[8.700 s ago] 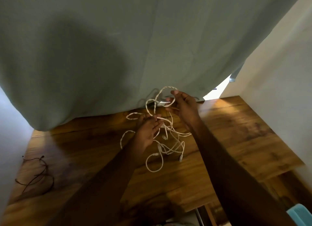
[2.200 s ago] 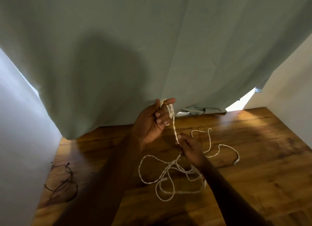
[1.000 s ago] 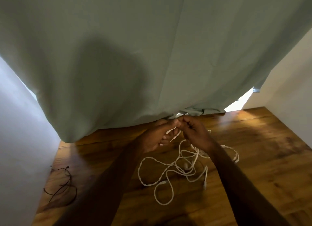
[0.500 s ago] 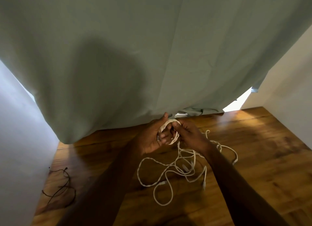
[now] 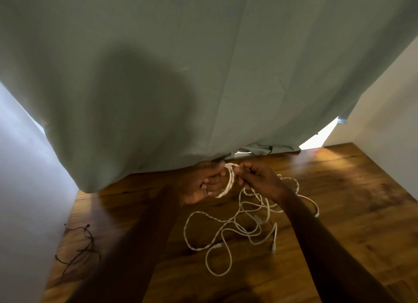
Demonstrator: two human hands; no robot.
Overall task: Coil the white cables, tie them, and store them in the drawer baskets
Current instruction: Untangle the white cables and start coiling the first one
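A tangle of white cables lies loose on the wooden tabletop, with small plugs at the free ends. My left hand holds a small coil of white cable wound around its fingers, just above the table's far edge. My right hand pinches the strand right beside that coil, and the cable trails from it down into the tangle. No drawer or basket is in view.
A grey-green curtain hangs over the back of the table, just behind my hands. A thin black cable lies at the table's left edge by a white wall. Another white wall stands at the right.
Over the last second my right hand has laid more turns of cable around my left fingers, so the coil has grown. Both hands stay near the curtain's hem.
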